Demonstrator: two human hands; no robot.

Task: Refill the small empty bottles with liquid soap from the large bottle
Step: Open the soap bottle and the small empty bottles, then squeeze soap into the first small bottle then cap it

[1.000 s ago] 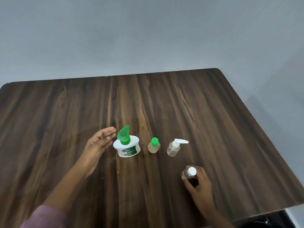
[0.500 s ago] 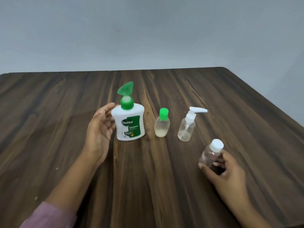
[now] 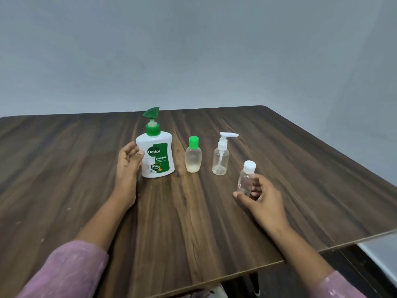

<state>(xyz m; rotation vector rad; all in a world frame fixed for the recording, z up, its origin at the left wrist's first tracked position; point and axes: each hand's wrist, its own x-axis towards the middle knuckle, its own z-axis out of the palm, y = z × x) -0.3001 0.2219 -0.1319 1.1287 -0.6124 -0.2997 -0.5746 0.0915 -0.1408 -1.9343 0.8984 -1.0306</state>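
Note:
A large white soap bottle with a green pump stands on the dark wooden table. My left hand touches its left side with fingers loosely spread. To its right stand a small clear bottle with a green cap, a little pale liquid at its bottom, and a clear bottle with a white pump. Further right and nearer, my right hand holds a small clear bottle with a white cap, upright on the table, fingers curled round its lower part.
The table's right edge runs diagonally from the far corner to the near right. Its near edge lies just in front of my forearms. A plain grey wall stands behind the table. A grey surface shows beyond the near right corner.
The view has tilted up and come lower, so the bottles look taller. My left hand has closed in from beside the large bottle to touching it. My right hand still holds the white-capped bottle.

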